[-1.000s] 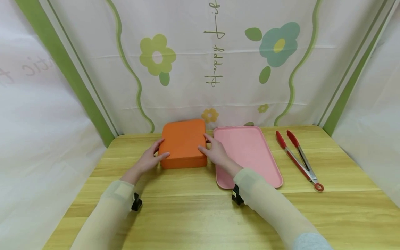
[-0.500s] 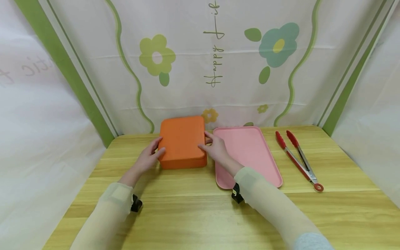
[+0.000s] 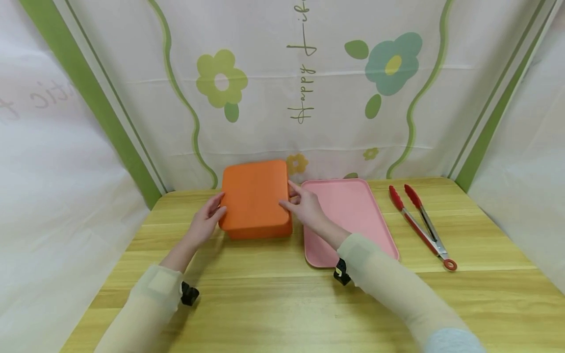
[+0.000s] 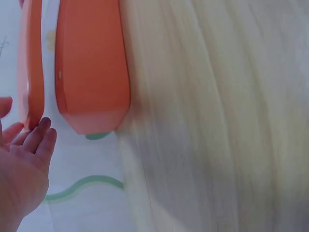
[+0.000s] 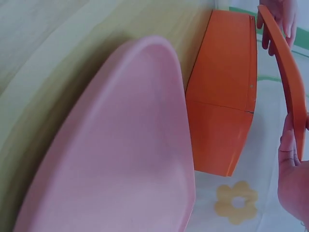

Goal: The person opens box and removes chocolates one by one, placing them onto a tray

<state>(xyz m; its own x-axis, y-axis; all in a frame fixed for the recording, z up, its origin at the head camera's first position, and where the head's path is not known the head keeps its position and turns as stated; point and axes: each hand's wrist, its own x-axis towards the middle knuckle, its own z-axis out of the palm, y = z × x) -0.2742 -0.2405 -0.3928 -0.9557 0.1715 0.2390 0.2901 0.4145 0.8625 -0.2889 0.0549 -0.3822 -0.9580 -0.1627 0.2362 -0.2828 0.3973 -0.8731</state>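
An orange lid (image 3: 255, 193) is raised off the orange box (image 3: 260, 232); in the right wrist view a gap separates the lid (image 5: 288, 72) from the box (image 5: 222, 92). My left hand (image 3: 204, 221) grips the lid's left edge, thumb on top and fingers beneath. At the lid's right edge my right hand (image 3: 305, 206) pinches it between thumb and fingers. The left wrist view shows the lid (image 4: 33, 63) apart from the box (image 4: 91, 63), with my left hand (image 4: 26, 169) at its end. What the box holds is hidden.
A pink tray (image 3: 353, 215) lies right of the box, below my right hand. Red-tipped tongs (image 3: 423, 228) rest farther right on the wooden table (image 3: 273, 304). A patterned curtain (image 3: 265, 108) hangs behind the table's far edge.
The lid has risen off the box and shifted slightly left, with both hands holding it. The box, tray and tongs have stayed in place.
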